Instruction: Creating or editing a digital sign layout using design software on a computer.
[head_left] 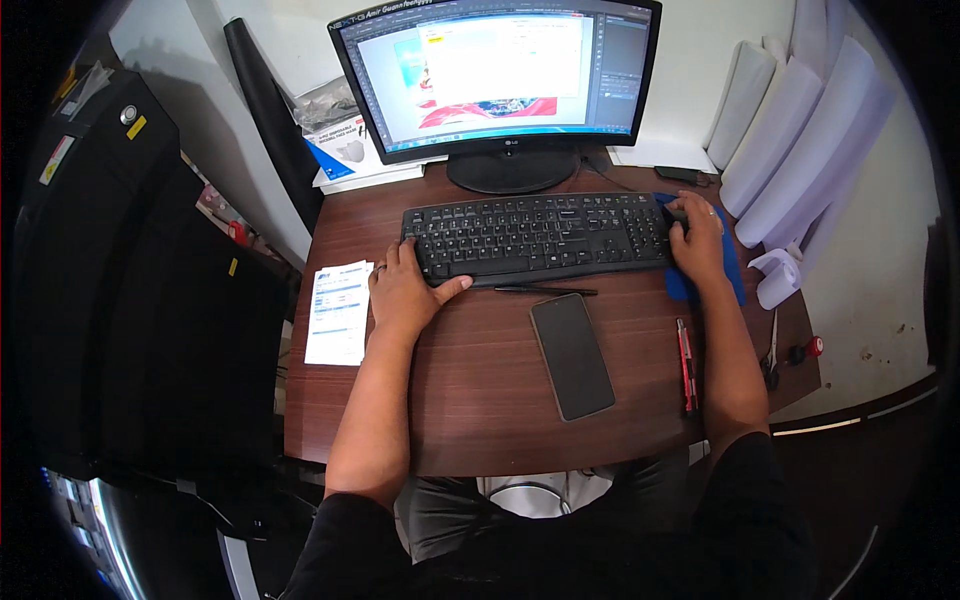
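My left hand (404, 292) rests at the left end of a black keyboard (540, 238), fingers spread, with the thumb along its front edge. White printed paper slips (338, 312) lie beside that hand, partly hidden by it. My right hand (699, 243) is curved over a dark computer mouse (677, 214), mostly hidden beneath the fingers, on a blue mouse pad (731, 262). Beyond the keyboard stands a lit monitor (500, 85) with a white window over a colourful layout. A black pen (545, 291) lies just in front of the keyboard.
A dark-screened phone (572, 357) lies on the brown desk (470, 400). Near my right forearm are a red utility knife (686, 366) and scissors (771, 350). Large white paper rolls (815, 150) lean at the right. A black cabinet-like machine (140, 300) stands left; a box (345, 145) sits behind.
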